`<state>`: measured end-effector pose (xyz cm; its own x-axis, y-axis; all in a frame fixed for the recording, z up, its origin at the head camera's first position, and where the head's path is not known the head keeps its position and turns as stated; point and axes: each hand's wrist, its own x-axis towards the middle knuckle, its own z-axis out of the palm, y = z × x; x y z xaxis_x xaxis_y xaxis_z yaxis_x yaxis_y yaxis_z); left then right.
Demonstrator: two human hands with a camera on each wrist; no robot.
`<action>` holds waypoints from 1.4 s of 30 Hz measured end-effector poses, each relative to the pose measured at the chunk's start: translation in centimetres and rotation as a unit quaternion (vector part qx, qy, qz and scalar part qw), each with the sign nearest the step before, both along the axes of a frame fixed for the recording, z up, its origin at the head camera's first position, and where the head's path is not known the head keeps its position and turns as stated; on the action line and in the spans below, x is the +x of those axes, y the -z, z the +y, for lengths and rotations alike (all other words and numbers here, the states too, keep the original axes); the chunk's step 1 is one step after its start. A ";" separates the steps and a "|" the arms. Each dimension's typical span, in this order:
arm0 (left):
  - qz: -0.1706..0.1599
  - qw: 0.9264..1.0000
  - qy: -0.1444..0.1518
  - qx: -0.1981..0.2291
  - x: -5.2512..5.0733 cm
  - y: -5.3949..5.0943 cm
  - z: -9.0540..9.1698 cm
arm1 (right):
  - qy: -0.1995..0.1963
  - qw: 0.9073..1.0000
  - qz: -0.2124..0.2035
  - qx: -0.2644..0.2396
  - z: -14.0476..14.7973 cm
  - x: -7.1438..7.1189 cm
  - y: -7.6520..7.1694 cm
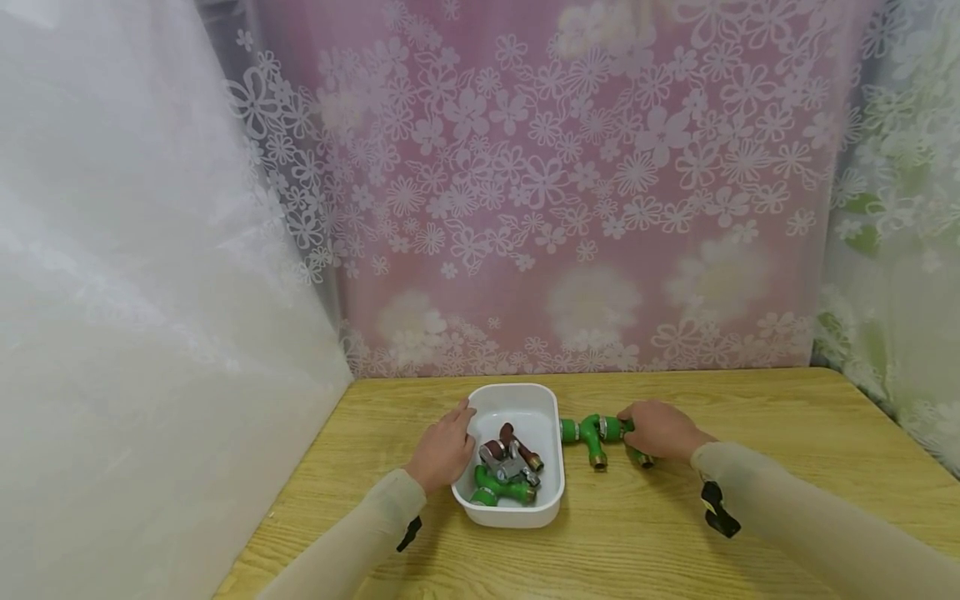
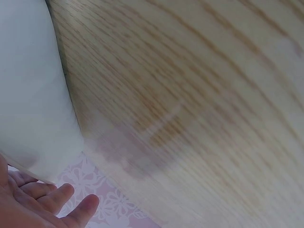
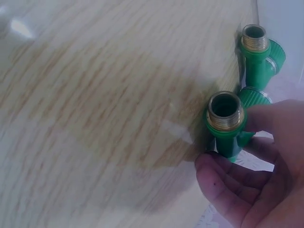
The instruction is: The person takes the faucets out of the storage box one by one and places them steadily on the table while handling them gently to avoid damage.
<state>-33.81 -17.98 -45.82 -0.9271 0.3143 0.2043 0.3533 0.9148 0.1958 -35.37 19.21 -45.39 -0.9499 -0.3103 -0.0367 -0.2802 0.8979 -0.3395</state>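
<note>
A white basin (image 1: 517, 515) stands on the table, holding a green fitting (image 1: 504, 487), a metal piece (image 1: 510, 468) and dark red fittings (image 1: 531, 456). My left hand (image 1: 442, 448) rests against the basin's left wall, fingers at the rim; the left wrist view shows this hand (image 2: 42, 204) beside the white wall. Right of the basin lie two green fittings with brass threaded ends, the nearer one (image 1: 592, 439) beside the basin wall. My right hand (image 1: 663, 429) holds the farther one; in the right wrist view the fingers of this hand (image 3: 251, 175) curl round that green fitting (image 3: 228, 142).
The wood-grain table (image 1: 600, 550) extends in front of and around the basin. A pink flowered curtain (image 1: 525, 208) hangs behind the table's back edge. White sheeting (image 1: 150, 292) hangs on the left, and a green and white flowered curtain (image 1: 892, 292) on the right.
</note>
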 end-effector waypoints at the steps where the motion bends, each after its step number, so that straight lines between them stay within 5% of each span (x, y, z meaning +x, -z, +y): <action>1: -0.001 1.000 0.000 0.001 0.0 0.0 0.0 | -0.003 1.000 0.001 0.006 0.0 0.0 -0.1; 8: -0.004 1.000 0.000 0.007 0.1 0.1 -0.1 | -0.009 0.998 0.025 0.049 0.1 0.6 -1.1; 19: -0.011 1.000 -0.002 0.004 0.2 -0.3 0.1 | -0.044 0.984 0.138 0.108 -1.7 1.2 -2.8; 25: -0.010 1.000 0.000 0.001 0.4 -0.4 0.1 | -0.088 0.978 0.132 0.133 -4.5 1.9 -4.2; 34: -0.015 1.000 -0.006 0.001 0.4 -0.4 0.2 | -0.189 0.971 0.116 0.088 -8.4 2.8 -5.7; 42: -0.014 1.000 -0.001 0.006 0.6 -0.5 0.2 | -0.221 0.964 0.111 0.096 -11.5 3.0 -6.9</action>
<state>-33.24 -17.79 -45.29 -0.9335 0.3094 0.1812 0.3447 0.9135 0.2160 -32.35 7.75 -38.51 -0.7176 -0.6942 0.0551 -0.6964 0.7146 -0.0661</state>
